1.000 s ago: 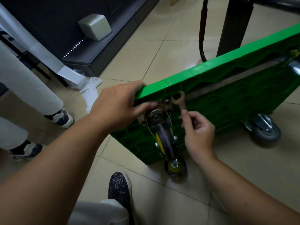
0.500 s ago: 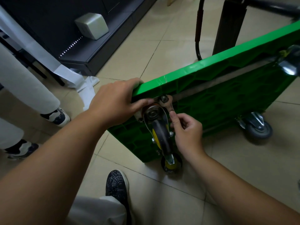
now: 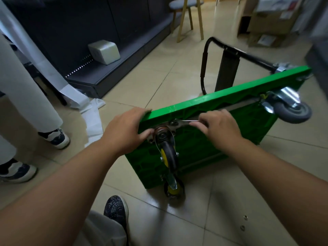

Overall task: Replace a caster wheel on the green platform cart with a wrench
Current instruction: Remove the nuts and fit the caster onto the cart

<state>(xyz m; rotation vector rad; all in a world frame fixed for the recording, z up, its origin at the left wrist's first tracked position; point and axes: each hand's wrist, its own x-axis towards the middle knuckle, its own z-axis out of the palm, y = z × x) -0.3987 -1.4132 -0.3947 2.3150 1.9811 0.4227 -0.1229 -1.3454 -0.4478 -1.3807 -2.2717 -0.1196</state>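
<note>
The green platform cart (image 3: pixel 230 137) stands tipped on its long edge, underside towards me. A black caster wheel with a yellow hub (image 3: pixel 168 155) hangs from its near upper corner. My left hand (image 3: pixel 124 128) grips that corner, thumb on the caster's mounting plate. A metal wrench (image 3: pixel 184 121) lies nearly level, its jaw on a bolt of the plate. My right hand (image 3: pixel 220 128) holds the wrench's handle. A second yellow caster (image 3: pixel 174 189) rests on the floor below, and a grey caster (image 3: pixel 292 110) sticks out at the far upper corner.
The cart's black handle (image 3: pixel 205 68) lies on the tiled floor behind. Another person's legs and sneakers (image 3: pixel 55 137) stand at left beside white paper (image 3: pixel 92 110). A dark shelf base (image 3: pixel 106 75), a wooden stool (image 3: pixel 188 16) and cardboard boxes (image 3: pixel 269 23) lie beyond. My shoe (image 3: pixel 116 208) is below.
The wrench swung from upright to nearly level, and my right hand moved from below the bolt to the right of it. The view pulled back and up.
</note>
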